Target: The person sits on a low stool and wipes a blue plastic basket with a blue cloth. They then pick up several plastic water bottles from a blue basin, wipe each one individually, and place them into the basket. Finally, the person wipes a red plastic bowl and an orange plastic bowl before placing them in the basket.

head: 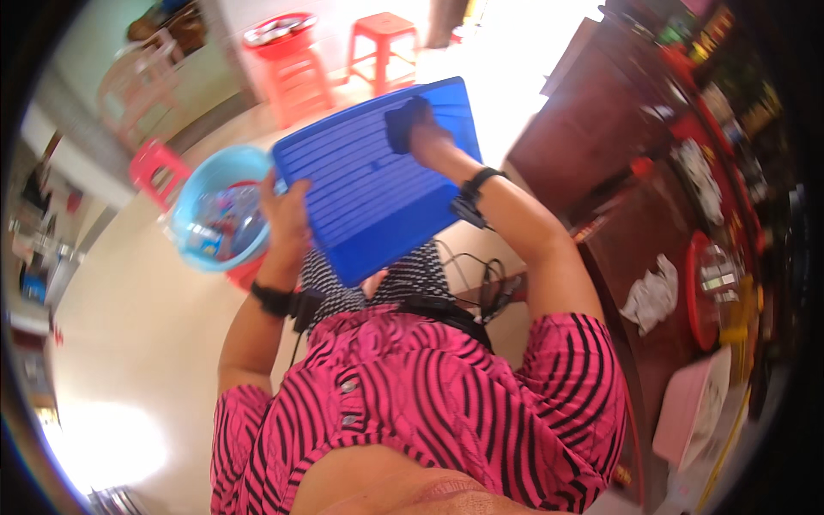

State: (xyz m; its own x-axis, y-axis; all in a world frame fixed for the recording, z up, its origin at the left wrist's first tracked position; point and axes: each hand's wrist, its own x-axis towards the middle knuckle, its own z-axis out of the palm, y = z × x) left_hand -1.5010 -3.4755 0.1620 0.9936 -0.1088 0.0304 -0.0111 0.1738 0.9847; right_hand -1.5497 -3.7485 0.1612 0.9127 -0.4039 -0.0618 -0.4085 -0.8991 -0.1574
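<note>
A blue plastic tray (360, 174) with a ribbed bottom is held up, tilted, before my lap. My left hand (286, 209) grips its left edge. Inside the tray, near its far right corner, my right hand (430, 138) holds a dark cloth (400, 129) pressed against the ribbed surface; motion blur softens the cloth's outline. Black straps with small devices circle both wrists. Just left of my left hand, a light blue basin (187, 193) holds clear plastic items (235, 212) that I cannot make out singly.
Red stools (386, 48) stand beyond the tray, one bearing a red basin (277, 38). A pink stool (158, 170) is at the left. On my right runs a dark wooden cabinet (592, 109) with crumpled white plastic (653, 296) on it. Black cables (492, 277) hang beside my right leg.
</note>
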